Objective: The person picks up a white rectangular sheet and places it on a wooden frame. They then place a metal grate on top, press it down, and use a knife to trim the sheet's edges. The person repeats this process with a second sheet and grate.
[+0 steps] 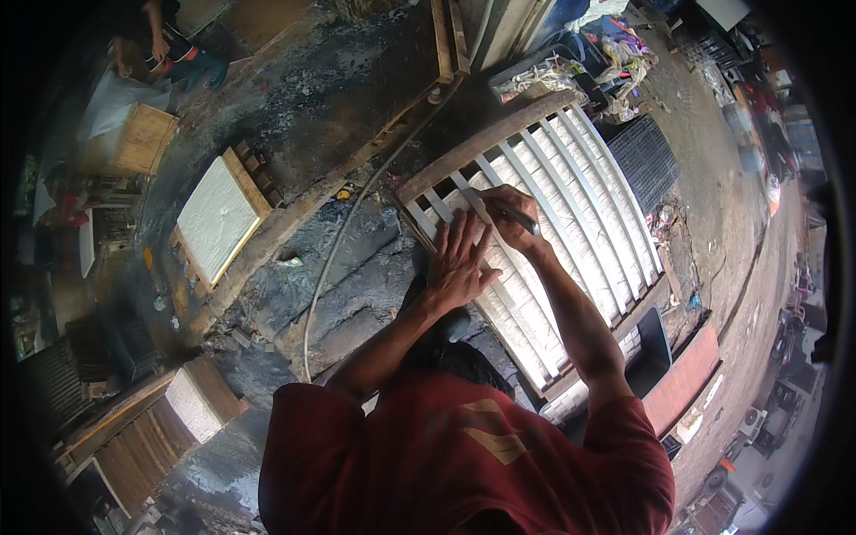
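A wooden frame (495, 134) lies tilted in front of me, with several pale grey strips (560, 176) running across it. Beneath the strips shows a bright white, lined surface (526, 299). My left hand (459, 266) rests flat over the strips near the frame's left end, fingers stretched and spread. Just beyond it, my right hand (513, 218) is closed around a slim tool with a dark handle (522, 219). The tool's tip points toward a strip near the left hand's fingertips; its exact kind is too small to tell.
To the left lies a white slab (218, 218) with wooden edging. A grey hose (334, 259) runs across the dark, dirty floor. Plastic waste (615, 67) and a black grid panel (642, 160) lie beyond the frame. A reddish board (682, 374) is at right. Another person (160, 45) is far left.
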Motion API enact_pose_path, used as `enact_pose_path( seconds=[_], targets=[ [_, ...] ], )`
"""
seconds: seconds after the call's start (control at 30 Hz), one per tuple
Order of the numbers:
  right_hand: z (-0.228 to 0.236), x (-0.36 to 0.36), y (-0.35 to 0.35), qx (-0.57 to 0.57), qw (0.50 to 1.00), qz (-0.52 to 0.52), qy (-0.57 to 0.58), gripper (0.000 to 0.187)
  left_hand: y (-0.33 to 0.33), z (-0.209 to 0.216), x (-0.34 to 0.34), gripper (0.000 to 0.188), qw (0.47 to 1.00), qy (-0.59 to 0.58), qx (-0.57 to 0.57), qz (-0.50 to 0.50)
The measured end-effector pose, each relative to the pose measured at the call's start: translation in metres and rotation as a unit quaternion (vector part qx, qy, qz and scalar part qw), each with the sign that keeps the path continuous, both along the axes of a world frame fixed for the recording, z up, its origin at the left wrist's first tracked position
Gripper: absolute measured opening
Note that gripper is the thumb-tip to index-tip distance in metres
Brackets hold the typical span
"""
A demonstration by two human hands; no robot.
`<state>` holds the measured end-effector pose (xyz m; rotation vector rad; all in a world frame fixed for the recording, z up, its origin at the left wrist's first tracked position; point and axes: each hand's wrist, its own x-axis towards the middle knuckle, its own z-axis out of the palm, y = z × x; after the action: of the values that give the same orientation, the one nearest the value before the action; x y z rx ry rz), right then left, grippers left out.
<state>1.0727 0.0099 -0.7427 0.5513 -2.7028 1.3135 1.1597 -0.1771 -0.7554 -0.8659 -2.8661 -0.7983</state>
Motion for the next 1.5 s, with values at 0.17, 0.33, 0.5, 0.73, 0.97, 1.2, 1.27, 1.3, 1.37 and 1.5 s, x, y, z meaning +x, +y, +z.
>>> enact_pose_path(
  seconds=[0.17,0.33,0.5,0.73,0.97,1.2,1.27,1.3,1.37,1.5],
  targets=[
    [0.002,0.139,0.100,0.018,0.997,-0.023,-0.071,0.013,0.001,-0.012,-0.009,0.097,0.999,0.016,-0.022,0.035],
    [0.048,0.282,0.202,0.071,0.989,-0.038,-0.125,0.010,-0.001,-0.012,0.000,0.093,0.997,0.046,-0.047,0.031],
    [0.078,0.194,0.171,0.005,0.987,-0.076,-0.142,0.005,0.009,0.000,-0.007,0.096,0.998,-0.035,-0.040,0.044],
    [0.033,-0.055,0.022,0.003,1.000,-0.020,0.004,0.021,0.037,-0.002,-0.038,0.087,0.999,-0.001,-0.034,0.017],
    [0.001,0.009,0.076,0.011,0.999,-0.019,-0.043,0.018,0.037,-0.003,-0.037,0.088,0.998,0.027,-0.060,0.016],
    [0.033,0.231,0.233,0.007,0.996,-0.043,-0.072,0.012,0.043,-0.004,-0.043,0.085,0.999,0.028,-0.042,0.019],
    [0.058,0.242,0.249,0.061,0.988,-0.038,-0.140,0.004,0.043,-0.005,-0.043,0.086,0.998,0.040,-0.047,0.025],
    [0.072,0.235,0.251,0.066,0.966,-0.064,-0.240,0.003,0.044,-0.006,-0.044,0.087,0.998,0.047,-0.048,0.017],
    [0.071,0.177,0.222,0.020,0.990,-0.043,-0.133,0.002,0.044,-0.004,-0.043,0.087,0.997,0.053,-0.060,0.018],
    [0.039,0.004,0.128,-0.019,0.999,-0.041,0.005,0.015,0.046,0.003,-0.045,0.086,0.997,0.051,-0.059,0.019]
  ],
)
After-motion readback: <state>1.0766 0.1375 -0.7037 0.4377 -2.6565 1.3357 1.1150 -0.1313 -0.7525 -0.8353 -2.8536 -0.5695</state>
